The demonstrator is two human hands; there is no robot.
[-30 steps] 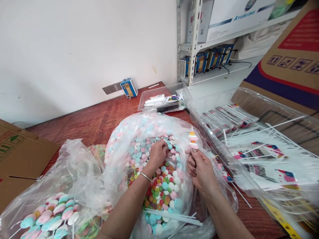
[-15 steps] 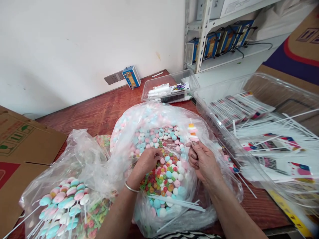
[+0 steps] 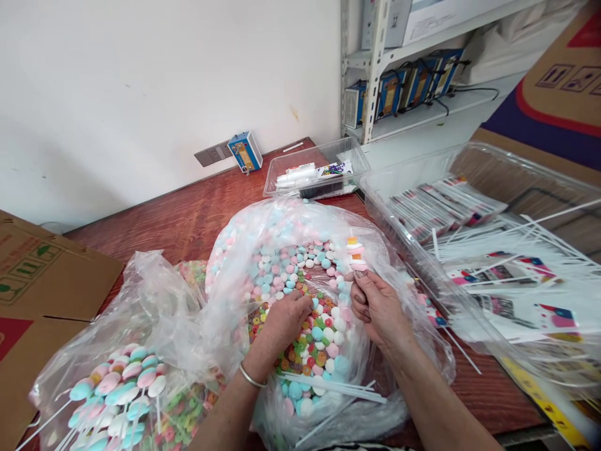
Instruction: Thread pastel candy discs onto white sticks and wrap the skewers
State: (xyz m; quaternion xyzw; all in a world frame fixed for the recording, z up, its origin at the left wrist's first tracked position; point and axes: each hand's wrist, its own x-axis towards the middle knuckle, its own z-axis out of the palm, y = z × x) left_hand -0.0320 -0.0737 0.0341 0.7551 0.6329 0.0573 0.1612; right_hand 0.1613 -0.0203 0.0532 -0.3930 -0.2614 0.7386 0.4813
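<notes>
A big clear plastic bag (image 3: 263,232) of pink, blue and white round candies and small coloured rings lies open on the wooden table (image 3: 188,213). My left hand (image 3: 284,319) reaches down into the loose candies, fingers curled over them; whether it grips one is hidden. My right hand (image 3: 378,307) holds a white stick upright at the bag's right edge, with a short stack of candies (image 3: 355,254) threaded on its top. Several bare white sticks (image 3: 328,386) lie at the bag's near side.
A second plastic bag (image 3: 117,388) at the near left holds finished candy sticks. A large clear tray (image 3: 493,263) of sticks and printed wrappers fills the right. A small clear box (image 3: 314,172), a blue device (image 3: 244,150), cardboard boxes (image 3: 42,275) and a metal shelf (image 3: 375,69) surround the table.
My left hand drew back from the far candies toward the middle of the bag. My right hand with the stick stayed nearly in place. The camera shifted slightly.
</notes>
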